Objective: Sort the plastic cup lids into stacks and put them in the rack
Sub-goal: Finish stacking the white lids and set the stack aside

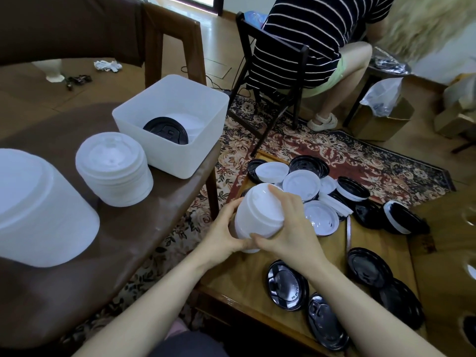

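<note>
Black lids (288,285) lie flat on the low wooden table (239,284), nearest of all. Just past them, both hands hold a stack of white lids (256,215) above that table: the left hand (223,233) curls round its side, and the right hand (288,228) grips its top and bottom. Farther off on the table sits a mixed pile of lids (309,191). Left of the table, a white bin (175,124) holds a black lid (166,130).

A single wide-angle head-worn camera looked forward and steeply down from close above the person's forearms, taking in the low glossy wooden table (257,287) ahead, the brown-covered table (85,287) at left, and the patterned floral rug (360,155) beyond.
</note>
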A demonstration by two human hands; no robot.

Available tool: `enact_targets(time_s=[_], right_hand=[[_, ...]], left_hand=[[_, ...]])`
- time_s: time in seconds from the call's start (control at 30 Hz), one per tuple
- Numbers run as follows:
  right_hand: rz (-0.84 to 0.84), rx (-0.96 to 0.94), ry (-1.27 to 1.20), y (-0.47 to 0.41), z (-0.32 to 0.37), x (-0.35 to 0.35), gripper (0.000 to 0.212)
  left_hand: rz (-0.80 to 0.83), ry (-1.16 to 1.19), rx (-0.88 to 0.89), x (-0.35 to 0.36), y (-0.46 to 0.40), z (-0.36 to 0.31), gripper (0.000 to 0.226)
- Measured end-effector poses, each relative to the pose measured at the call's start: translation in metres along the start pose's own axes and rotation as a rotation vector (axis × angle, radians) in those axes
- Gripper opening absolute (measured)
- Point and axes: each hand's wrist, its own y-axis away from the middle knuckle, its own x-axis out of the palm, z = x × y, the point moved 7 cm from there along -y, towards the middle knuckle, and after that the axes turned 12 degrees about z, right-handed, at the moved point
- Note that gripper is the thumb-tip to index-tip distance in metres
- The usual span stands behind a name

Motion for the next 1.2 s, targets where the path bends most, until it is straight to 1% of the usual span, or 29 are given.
enact_targets(time_s=[0.07,0.17,0.33,0.5,0.57,0.67,0.8,0.87,0.93,1.07,1.13,1.2], right_hand=[[-0.062,0.042,0.018,0.006,0.003,0.005,0.098],[-0.116,0.087,0.060,0.010,0.006,0.011,0.098],[-0.137,0.148,0.105,0.009,0.009,0.012,0.094],[-0.128,0.148,0.091,0.007,0.011,0.013,0.095],[-0.103,0.110,0.058,0.006,0.010,0.009,0.095],[-0.043,0.060,-0.032,0.003,0.005,0.000,0.095],[-0.068,0.045,-0.231,0.003,-0.008,-0.011,0.093],[-0.090,0.044,-0.272,0.003,-0.012,-0.018,0.093],[-0.093,0.025,-0.274,0.003,-0.013,-0.025,0.092],[-0.006,-0.022,-0.248,0.005,-0.012,-0.030,0.090],[0.039,-0.044,-0.228,0.006,-0.012,-0.031,0.092],[0.091,-0.084,-0.163,0.007,-0.008,-0.029,0.094]], left_hand=[[-0.009,-0.007,-0.007,-0.001,0.000,0.001,0.088],[-0.001,-0.027,-0.002,-0.005,-0.001,0.004,0.087],[-0.007,-0.016,-0.001,-0.004,-0.001,0.005,0.091],[-0.081,-0.033,0.016,-0.002,0.002,0.007,0.089],[-0.120,-0.033,0.024,0.003,0.005,0.008,0.089],[-0.175,-0.072,0.037,0.009,0.009,0.000,0.082],[-0.207,-0.156,0.044,0.012,0.013,-0.003,0.083],[-0.198,-0.171,0.034,0.012,0.013,-0.002,0.086],[-0.150,-0.157,0.016,0.012,0.014,-0.003,0.093],[-0.025,-0.084,-0.026,0.008,0.013,-0.001,0.113],[0.014,-0.034,-0.017,0.005,0.011,0.001,0.115],[0.033,-0.015,-0.019,0.004,0.010,0.002,0.110]])
